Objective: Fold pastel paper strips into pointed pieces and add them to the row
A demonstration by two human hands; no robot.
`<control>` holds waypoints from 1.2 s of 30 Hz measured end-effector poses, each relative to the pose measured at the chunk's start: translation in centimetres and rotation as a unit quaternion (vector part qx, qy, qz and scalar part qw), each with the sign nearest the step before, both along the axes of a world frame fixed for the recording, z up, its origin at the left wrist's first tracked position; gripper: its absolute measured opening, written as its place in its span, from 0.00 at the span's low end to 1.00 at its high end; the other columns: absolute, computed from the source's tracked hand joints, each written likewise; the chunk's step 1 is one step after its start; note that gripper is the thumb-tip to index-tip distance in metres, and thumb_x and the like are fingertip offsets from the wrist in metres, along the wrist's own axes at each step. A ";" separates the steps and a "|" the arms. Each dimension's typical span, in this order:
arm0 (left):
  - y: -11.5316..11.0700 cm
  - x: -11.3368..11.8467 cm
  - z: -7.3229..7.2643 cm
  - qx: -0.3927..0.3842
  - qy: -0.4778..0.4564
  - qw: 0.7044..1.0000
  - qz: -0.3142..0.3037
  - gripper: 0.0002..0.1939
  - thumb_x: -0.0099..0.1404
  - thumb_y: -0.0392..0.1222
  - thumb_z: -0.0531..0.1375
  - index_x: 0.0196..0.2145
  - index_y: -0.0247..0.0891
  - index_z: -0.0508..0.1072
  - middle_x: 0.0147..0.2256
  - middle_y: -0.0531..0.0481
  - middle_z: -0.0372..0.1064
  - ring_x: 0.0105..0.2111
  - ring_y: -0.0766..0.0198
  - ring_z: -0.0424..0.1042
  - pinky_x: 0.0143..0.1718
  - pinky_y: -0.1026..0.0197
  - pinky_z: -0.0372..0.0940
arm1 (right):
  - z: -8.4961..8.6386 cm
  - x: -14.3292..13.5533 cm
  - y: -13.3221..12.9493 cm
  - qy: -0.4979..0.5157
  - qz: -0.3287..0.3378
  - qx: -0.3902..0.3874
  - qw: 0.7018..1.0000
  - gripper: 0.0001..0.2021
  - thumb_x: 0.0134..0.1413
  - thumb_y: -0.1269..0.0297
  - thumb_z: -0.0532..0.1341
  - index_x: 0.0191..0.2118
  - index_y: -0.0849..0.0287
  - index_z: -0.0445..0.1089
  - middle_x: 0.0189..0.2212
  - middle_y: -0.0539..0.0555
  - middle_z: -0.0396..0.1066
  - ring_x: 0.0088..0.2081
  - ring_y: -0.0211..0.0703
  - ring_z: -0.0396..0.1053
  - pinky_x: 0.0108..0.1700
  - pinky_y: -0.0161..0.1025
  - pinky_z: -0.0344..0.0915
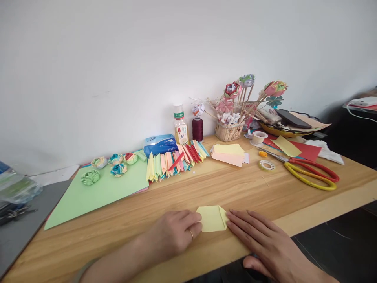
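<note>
I saw the folded yellow paper (209,219) flat on the near worktop (138,212). My left hand (176,232) curled at its left edge; whether that grip pinched, I couldn't tell. My right hand (266,241) lay spread, touching its right edge. Farther off sat folded paper strips (163,167), scissors (285,159) right.

- We can't see part of the yellow paper (212,218) under the left fingers (196,227).
- We see a clear bag (20,191) cut off at the left.
- We can't read the bottle's (182,133) tiniest words.
</note>
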State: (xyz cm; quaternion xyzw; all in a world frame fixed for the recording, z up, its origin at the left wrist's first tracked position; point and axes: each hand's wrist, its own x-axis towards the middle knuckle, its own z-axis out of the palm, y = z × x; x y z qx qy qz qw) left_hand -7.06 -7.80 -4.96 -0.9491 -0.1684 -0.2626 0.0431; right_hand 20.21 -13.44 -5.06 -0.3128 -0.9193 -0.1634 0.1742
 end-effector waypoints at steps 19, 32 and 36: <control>-0.5 0.8 0.2 -0.066 -0.053 0.995 0.055 0.10 0.64 0.30 0.50 0.28 0.36 0.68 0.27 0.50 0.69 0.27 0.65 0.67 0.25 0.65 0.62 | 0.8 -2.9 0.9 0.134 -0.052 -0.122 0.982 0.11 0.64 0.70 0.49 0.38 0.59 0.69 0.33 0.55 0.71 0.38 0.44 0.67 0.39 0.41 0.66; -0.8 1.1 1.1 -0.267 -0.105 0.950 0.121 0.07 0.57 0.29 0.55 0.26 0.38 0.68 0.29 0.52 0.70 0.30 0.64 0.69 0.32 0.63 0.64 | 0.6 -3.4 1.2 0.184 -0.091 -0.181 0.962 0.10 0.63 0.69 0.50 0.32 0.58 0.65 0.29 0.53 0.66 0.32 0.42 0.63 0.32 0.39 0.62; -1.0 1.1 1.4 -0.310 -0.089 0.935 0.147 0.05 0.57 0.31 0.60 0.26 0.38 0.70 0.30 0.53 0.69 0.32 0.64 0.69 0.33 0.63 0.64 | 0.6 -4.0 1.4 0.179 -0.128 -0.192 0.956 0.12 0.63 0.69 0.49 0.29 0.57 0.64 0.28 0.53 0.65 0.32 0.43 0.63 0.31 0.39 0.62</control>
